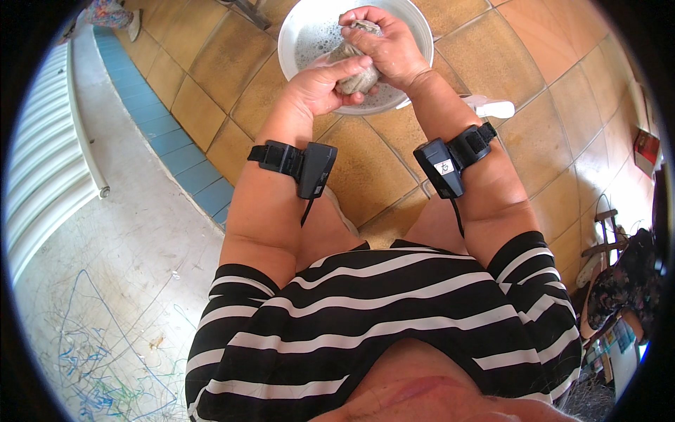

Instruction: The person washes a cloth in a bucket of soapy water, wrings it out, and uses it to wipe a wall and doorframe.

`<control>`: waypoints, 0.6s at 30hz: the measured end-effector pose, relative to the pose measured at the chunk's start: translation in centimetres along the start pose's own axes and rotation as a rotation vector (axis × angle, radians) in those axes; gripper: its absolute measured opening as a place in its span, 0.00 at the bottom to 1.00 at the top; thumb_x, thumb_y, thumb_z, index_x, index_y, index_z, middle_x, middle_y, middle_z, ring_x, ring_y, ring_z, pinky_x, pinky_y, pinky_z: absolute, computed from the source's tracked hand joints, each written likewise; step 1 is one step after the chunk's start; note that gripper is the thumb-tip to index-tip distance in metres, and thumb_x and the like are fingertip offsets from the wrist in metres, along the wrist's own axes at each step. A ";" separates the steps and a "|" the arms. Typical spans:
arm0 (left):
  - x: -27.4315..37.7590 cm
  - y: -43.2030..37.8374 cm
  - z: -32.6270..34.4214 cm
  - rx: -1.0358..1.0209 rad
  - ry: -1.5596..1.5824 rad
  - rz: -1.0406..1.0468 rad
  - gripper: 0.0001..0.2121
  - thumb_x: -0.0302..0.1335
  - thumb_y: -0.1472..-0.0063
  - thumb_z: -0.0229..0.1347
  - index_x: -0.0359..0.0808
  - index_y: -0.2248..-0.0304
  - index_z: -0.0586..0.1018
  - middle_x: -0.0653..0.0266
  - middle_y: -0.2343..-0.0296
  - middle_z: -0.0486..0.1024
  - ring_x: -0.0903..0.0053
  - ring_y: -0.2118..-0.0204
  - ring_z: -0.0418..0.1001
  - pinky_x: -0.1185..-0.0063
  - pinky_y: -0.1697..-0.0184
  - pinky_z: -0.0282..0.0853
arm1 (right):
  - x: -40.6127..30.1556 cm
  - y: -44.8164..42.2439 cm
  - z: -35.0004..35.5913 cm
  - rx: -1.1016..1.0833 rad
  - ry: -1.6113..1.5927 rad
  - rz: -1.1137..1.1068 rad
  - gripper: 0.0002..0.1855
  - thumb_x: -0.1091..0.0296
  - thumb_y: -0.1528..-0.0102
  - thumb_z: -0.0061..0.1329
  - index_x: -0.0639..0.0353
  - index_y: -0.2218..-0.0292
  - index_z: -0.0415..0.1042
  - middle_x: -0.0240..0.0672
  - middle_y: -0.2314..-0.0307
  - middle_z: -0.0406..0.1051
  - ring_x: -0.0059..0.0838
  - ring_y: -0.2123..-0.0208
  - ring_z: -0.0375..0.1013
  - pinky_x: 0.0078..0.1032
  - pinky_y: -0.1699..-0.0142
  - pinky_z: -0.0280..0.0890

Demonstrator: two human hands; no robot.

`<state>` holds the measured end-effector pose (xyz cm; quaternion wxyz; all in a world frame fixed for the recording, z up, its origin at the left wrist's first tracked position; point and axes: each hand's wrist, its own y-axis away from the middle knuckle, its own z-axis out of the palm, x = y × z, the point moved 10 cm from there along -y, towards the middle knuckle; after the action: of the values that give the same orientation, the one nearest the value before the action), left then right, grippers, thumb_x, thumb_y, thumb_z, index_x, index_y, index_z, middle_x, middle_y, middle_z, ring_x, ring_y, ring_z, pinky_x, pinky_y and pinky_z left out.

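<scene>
Both my hands grip a wet, bunched grey-beige cloth [352, 53] above a white basin [285, 50] on the tiled floor. My left hand [328, 84] holds the lower part, its thumb across the front and fingertips showing beneath. My right hand [390, 47] is curled around the upper end. Soapy water [319, 43] with bubbles lies in the basin under the cloth. Folds of the cloth are partly hidden behind my fingers. A black strapped device sits on each of my forearms.
A white plastic object [493, 107] lies on the floor right of the basin. A white ribbed shutter or radiator [47, 142] and a scribbled wall [105, 295] flank my left side. People are partly visible at the upper left and far right, near a wooden stool [606, 237].
</scene>
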<state>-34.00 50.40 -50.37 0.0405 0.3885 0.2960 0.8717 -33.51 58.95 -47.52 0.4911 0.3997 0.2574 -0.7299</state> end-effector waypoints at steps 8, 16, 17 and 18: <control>-0.4 -1.0 -0.2 0.167 -0.623 -0.052 0.12 0.26 0.57 0.59 0.33 0.69 0.76 0.64 0.76 0.74 0.77 0.72 0.73 0.80 0.76 0.64 | -0.4 0.6 -1.9 0.177 0.750 0.083 0.08 0.69 0.50 0.49 0.55 0.66 0.73 0.31 0.75 0.70 0.20 0.71 0.65 0.20 0.62 0.63; 0.9 -2.8 1.4 0.317 -1.423 0.185 0.18 0.26 0.59 0.60 0.29 0.65 0.75 0.59 0.73 0.76 0.75 0.69 0.73 0.78 0.65 0.68 | 1.4 1.1 -5.4 0.402 0.995 0.155 0.13 0.66 0.52 0.48 0.57 0.63 0.72 0.49 0.68 0.72 0.44 0.64 0.72 0.32 0.57 0.65; 0.9 -2.9 1.1 0.302 -1.330 0.198 0.18 0.27 0.58 0.60 0.30 0.64 0.75 0.60 0.72 0.76 0.76 0.68 0.73 0.78 0.64 0.67 | 2.2 1.0 -6.1 0.438 0.894 0.110 0.12 0.66 0.52 0.47 0.57 0.63 0.72 0.49 0.68 0.72 0.44 0.64 0.71 0.32 0.57 0.64; 1.0 -2.7 0.6 0.289 -1.236 0.207 0.19 0.28 0.57 0.60 0.30 0.63 0.75 0.61 0.72 0.76 0.77 0.68 0.73 0.78 0.63 0.67 | 1.8 1.1 -5.7 0.468 0.791 0.069 0.12 0.65 0.51 0.47 0.57 0.64 0.72 0.49 0.68 0.72 0.45 0.64 0.71 0.32 0.56 0.64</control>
<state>-34.68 53.24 -50.94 0.0664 0.8473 0.2934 0.4377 -30.94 61.97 -52.17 0.2756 0.7561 0.2398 -0.5430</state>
